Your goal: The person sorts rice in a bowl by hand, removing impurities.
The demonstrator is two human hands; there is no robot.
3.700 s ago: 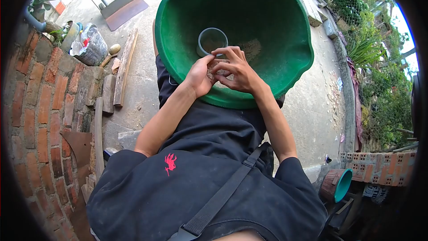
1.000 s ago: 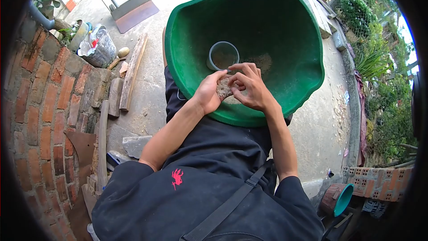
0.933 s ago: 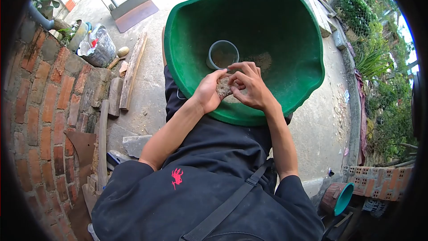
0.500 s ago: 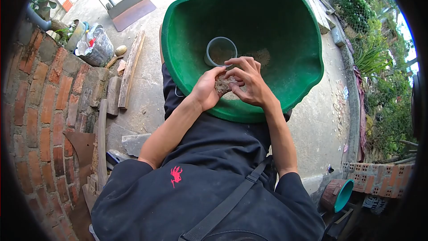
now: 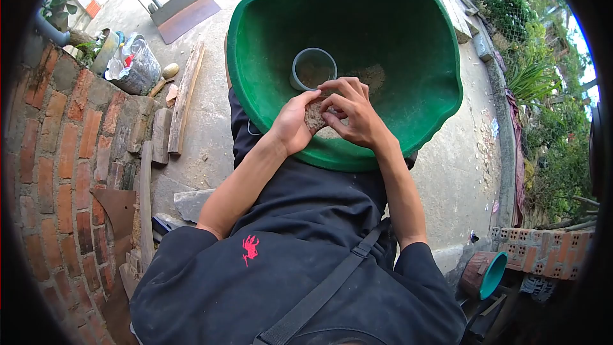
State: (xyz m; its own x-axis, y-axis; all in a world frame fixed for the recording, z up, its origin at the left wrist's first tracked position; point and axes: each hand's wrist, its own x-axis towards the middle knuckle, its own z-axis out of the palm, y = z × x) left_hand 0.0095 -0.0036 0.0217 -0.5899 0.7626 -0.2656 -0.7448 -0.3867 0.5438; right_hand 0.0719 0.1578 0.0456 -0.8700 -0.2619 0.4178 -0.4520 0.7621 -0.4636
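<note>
The grainy material (image 5: 313, 115), pale and coarse, lies at the centre of the frame, slightly above mid-height, in the palm of the left hand (image 5: 290, 122). That hand is cupped around it, thumb extended along the upper edge; its other fingers are largely hidden. The right hand (image 5: 353, 112) is bent over the same material from the right, fingers curled toward the thumb; whether its fingertips are clamped on a grain cannot be determined. Both hands are over the near side of a green tub (image 5: 415, 105), which fills the upper centre of the frame and has its opening toward the viewer. Inside the tub, just above the hands, stands a translucent cup (image 5: 294, 75); to its right is a patch of loose grains (image 5: 373, 78). Below the tub, a dark shirt (image 5: 211, 287) with a red emblem (image 5: 250, 248) and a black strap (image 5: 319, 291) occupies the lower centre. A brick wall (image 5: 54, 172) runs along the left edge. At upper left are a stained bucket (image 5: 143, 71), a plank (image 5: 187, 99) and a hand truck (image 5: 186, 13). A turquoise-lined pot (image 5: 493, 276) is noted at lower right; greenery (image 5: 543, 76) borders the upper right.
</note>
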